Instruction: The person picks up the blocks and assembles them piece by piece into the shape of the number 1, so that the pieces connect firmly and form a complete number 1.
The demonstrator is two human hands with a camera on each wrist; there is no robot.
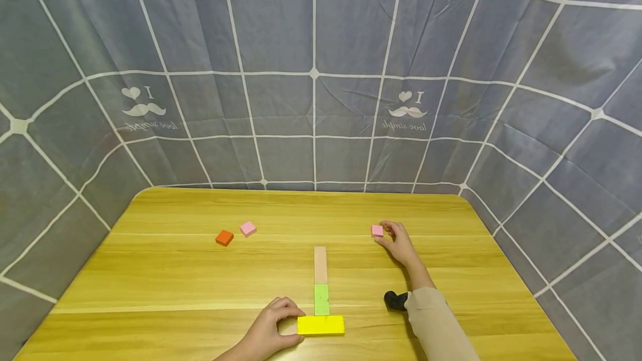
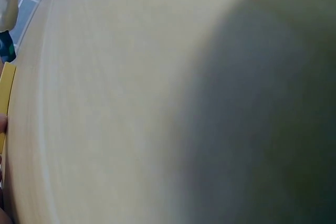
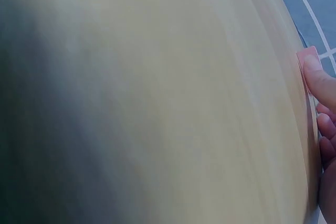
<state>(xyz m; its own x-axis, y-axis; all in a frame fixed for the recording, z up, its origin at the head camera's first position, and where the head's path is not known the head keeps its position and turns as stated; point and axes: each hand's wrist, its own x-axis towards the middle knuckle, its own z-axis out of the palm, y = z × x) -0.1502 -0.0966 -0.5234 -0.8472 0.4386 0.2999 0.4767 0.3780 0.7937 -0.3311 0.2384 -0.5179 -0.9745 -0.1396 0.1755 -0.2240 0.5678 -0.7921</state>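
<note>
At the near middle of the table, my left hand (image 1: 269, 328) pinches the left end of a long yellow block (image 1: 323, 326) between thumb and fingers. Just beyond that block, a green block (image 1: 321, 299) and a beige block (image 1: 320, 264) lie end to end in a line leading away. Farther off on the right, my right hand (image 1: 403, 248) has a small pink square block (image 1: 377, 231) between thumb and forefinger. The right wrist view shows the thumb (image 3: 317, 74) lying on this pink block (image 3: 303, 54). Only a strip of the yellow block (image 2: 6, 90) shows in the left wrist view.
On the left side of the table (image 1: 150, 272) lie an orange-red square block (image 1: 224, 238) and a second pink square block (image 1: 248, 229). A black device (image 1: 395, 300) sits at the right wrist. A grey curtain (image 1: 281, 105) with white lines surrounds the table's far and side edges.
</note>
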